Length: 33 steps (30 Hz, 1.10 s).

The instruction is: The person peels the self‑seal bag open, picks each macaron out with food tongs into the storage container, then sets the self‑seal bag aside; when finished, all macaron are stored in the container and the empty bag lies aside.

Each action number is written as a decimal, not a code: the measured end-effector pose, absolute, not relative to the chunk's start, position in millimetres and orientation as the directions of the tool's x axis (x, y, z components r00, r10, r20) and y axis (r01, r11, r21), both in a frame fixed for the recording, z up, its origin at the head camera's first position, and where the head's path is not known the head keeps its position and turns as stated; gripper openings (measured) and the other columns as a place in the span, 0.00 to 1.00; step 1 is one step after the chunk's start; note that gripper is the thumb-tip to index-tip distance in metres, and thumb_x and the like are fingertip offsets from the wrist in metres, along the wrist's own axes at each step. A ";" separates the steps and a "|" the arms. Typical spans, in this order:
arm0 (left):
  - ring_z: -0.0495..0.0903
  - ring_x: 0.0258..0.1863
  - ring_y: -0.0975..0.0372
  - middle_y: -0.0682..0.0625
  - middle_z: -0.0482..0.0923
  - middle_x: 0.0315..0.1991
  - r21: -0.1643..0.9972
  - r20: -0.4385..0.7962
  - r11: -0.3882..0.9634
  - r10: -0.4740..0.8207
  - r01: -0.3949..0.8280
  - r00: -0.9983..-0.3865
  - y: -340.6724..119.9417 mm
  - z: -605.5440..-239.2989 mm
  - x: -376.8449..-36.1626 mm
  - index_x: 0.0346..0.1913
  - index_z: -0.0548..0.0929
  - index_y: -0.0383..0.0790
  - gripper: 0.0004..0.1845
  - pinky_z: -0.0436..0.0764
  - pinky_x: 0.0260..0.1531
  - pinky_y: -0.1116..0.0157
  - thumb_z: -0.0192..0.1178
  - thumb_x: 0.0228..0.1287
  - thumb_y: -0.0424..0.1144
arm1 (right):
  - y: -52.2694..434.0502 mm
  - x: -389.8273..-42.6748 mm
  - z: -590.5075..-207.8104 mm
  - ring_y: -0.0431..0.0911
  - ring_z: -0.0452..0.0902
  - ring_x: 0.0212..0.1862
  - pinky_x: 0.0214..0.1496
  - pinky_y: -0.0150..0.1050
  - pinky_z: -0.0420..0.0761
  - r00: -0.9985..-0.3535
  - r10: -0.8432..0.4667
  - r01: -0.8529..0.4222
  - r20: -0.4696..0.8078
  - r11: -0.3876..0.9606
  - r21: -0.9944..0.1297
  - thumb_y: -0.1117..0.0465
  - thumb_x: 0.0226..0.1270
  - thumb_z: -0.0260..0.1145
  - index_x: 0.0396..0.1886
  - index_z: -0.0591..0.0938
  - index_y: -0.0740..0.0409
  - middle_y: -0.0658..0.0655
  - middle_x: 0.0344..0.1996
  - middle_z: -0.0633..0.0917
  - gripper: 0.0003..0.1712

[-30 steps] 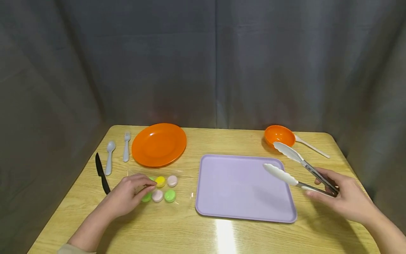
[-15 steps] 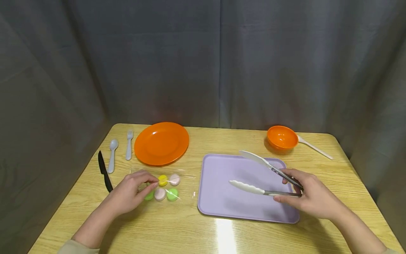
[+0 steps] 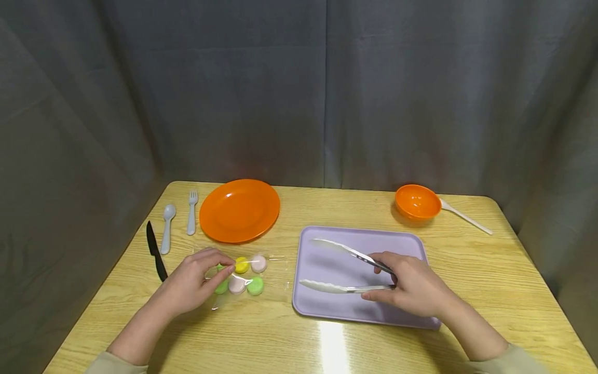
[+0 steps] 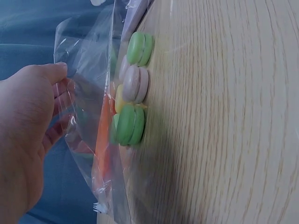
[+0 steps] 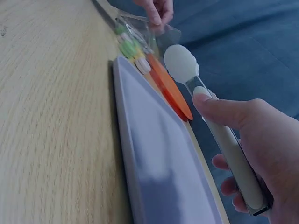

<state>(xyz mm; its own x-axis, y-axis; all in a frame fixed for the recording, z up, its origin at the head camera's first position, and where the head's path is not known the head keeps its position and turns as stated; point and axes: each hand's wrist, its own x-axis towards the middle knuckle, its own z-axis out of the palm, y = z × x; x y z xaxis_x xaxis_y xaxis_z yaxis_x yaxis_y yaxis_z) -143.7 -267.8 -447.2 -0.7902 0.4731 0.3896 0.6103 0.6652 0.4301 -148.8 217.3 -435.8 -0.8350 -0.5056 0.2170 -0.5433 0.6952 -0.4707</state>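
Fingers of the left hand [image 3: 193, 280] pinch the top film of a clear bag [image 4: 91, 74] and lift it off the macarons [image 3: 240, 275] inside, near the desk's [image 3: 261, 337] left front part. In the left wrist view the film stands raised away from the wood, with two green macarons [image 4: 131, 125], a pink one [image 4: 136, 84] and a yellow one [image 4: 120, 100] on edge in a row beneath it. From the head view the sweets lie in two short rows: yellow [image 3: 241, 265] and pink at the back, green, pink and green in front.

The right hand [image 3: 411, 288] grips a pair of tongs [image 3: 348, 270] at the hinged end, thumb along the upper arm, fingers curled below. Their two white tips stand apart and point left toward the bag, hanging over a lilac tray [image 3: 327, 306] that sits at the middle of the desk, slightly right. The lower tip reaches close to the tray's left rim; whether it touches the tray cannot be told.

Behind the bag lies an orange plate [image 3: 240, 210], near the back edge. Left of it lie a grey fork [image 3: 191, 212] and spoon [image 3: 166, 227], then a black knife [image 3: 155, 250] by the left edge. An orange bowl [image 3: 418, 201] stands toward the back right corner, with a white spoon [image 3: 464, 216] just beside it.
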 end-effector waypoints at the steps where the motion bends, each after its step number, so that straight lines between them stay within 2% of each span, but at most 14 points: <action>1: 0.84 0.44 0.67 0.63 0.85 0.45 0.430 0.390 0.665 0.474 0.611 -0.790 -268.0 -447.3 -143.5 0.46 0.90 0.48 0.04 0.87 0.43 0.57 0.70 0.73 0.36 | 213.9 -150.1 -437.1 0.32 0.68 0.23 0.27 0.33 0.72 -0.834 -0.509 -0.546 0.216 0.697 -0.465 0.28 0.55 0.79 0.52 0.85 0.45 0.38 0.32 0.81 0.35; 7: 0.83 0.45 0.68 0.65 0.85 0.46 0.430 0.394 0.658 0.480 0.619 -0.784 -269.7 -448.5 -141.8 0.46 0.90 0.48 0.04 0.87 0.45 0.60 0.71 0.72 0.37 | 197.5 -158.5 -443.5 0.31 0.68 0.24 0.30 0.35 0.72 -0.815 -0.532 -0.576 0.230 0.699 -0.424 0.28 0.59 0.77 0.52 0.87 0.45 0.39 0.30 0.82 0.33; 13: 0.83 0.46 0.68 0.65 0.85 0.46 0.425 0.407 0.651 0.484 0.629 -0.775 -271.8 -449.2 -140.7 0.46 0.91 0.48 0.05 0.87 0.45 0.60 0.72 0.72 0.36 | 175.2 -165.4 -446.7 0.34 0.75 0.31 0.36 0.40 0.78 -0.787 -0.571 -0.615 0.232 0.697 -0.368 0.28 0.61 0.75 0.56 0.88 0.47 0.40 0.35 0.86 0.35; 18: 0.83 0.46 0.67 0.64 0.85 0.46 0.423 0.415 0.649 0.481 0.632 -0.772 -271.3 -449.6 -139.5 0.47 0.90 0.50 0.07 0.87 0.45 0.61 0.72 0.71 0.35 | 152.5 -168.4 -449.7 0.36 0.79 0.32 0.35 0.42 0.81 -0.764 -0.599 -0.644 0.239 0.692 -0.326 0.32 0.62 0.77 0.56 0.89 0.52 0.42 0.37 0.89 0.34; 22: 0.84 0.46 0.67 0.63 0.85 0.46 0.421 0.422 0.643 0.485 0.639 -0.766 -270.7 -449.7 -140.1 0.47 0.90 0.51 0.08 0.87 0.45 0.61 0.71 0.72 0.34 | 138.8 -170.6 -451.7 0.33 0.76 0.29 0.32 0.41 0.79 -0.749 -0.618 -0.663 0.241 0.687 -0.297 0.33 0.62 0.77 0.56 0.89 0.52 0.42 0.35 0.88 0.34; 25: 0.84 0.46 0.67 0.63 0.86 0.46 0.424 0.425 0.636 0.488 0.644 -0.762 -270.5 -450.0 -141.2 0.47 0.90 0.50 0.07 0.87 0.45 0.61 0.71 0.72 0.34 | 132.4 -171.7 -452.1 0.34 0.76 0.29 0.31 0.40 0.79 -0.743 -0.628 -0.669 0.232 0.679 -0.302 0.33 0.62 0.77 0.56 0.89 0.51 0.42 0.35 0.88 0.33; 33: 0.83 0.44 0.67 0.62 0.85 0.45 0.428 0.417 0.631 0.497 0.647 -0.761 -269.4 -450.2 -140.9 0.47 0.90 0.45 0.05 0.87 0.41 0.60 0.71 0.71 0.34 | 125.8 -177.8 -453.8 0.40 0.86 0.39 0.37 0.45 0.84 -0.710 -0.678 -0.694 0.189 0.629 -0.350 0.33 0.60 0.78 0.55 0.91 0.49 0.43 0.43 0.91 0.32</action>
<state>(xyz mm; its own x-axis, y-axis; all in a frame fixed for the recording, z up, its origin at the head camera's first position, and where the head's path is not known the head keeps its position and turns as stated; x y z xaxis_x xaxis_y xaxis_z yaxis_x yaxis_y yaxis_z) -140.9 -269.4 -450.2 -0.7610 0.4974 0.4165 0.6468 0.6311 0.4282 -177.8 125.8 -453.8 -0.7098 -0.6785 0.1895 -0.6944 0.6286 -0.3502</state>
